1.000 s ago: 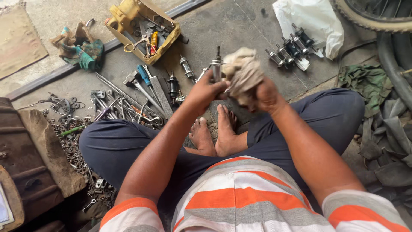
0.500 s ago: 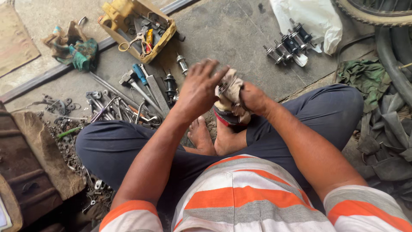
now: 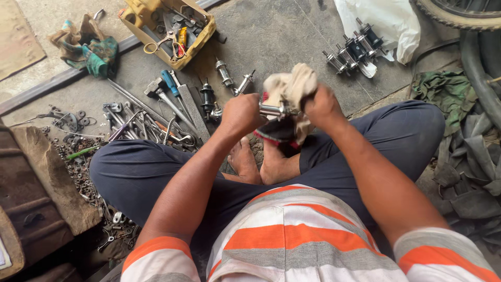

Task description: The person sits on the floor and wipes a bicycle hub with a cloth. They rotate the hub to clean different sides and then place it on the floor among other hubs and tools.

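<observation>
hands work above your feet: left hand (image 3: 241, 112) grips shiny metal axle (image 3: 272, 109), right hand (image 3: 322, 107) squeezes rag (image 3: 289, 86) round it; wiping looks half done.

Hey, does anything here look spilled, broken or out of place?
Nothing looks broken. Small nuts and washers lie strewn loose on the floor beside the left knee, and wrenches lie in a jumbled heap instead of in the yellow tray.

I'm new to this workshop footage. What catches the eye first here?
At centre, the left hand grips a shiny metal axle part while the right hand holds a dirty rag around it. Loose tools sprawl on the floor at left, below a yellow tool tray.
</observation>
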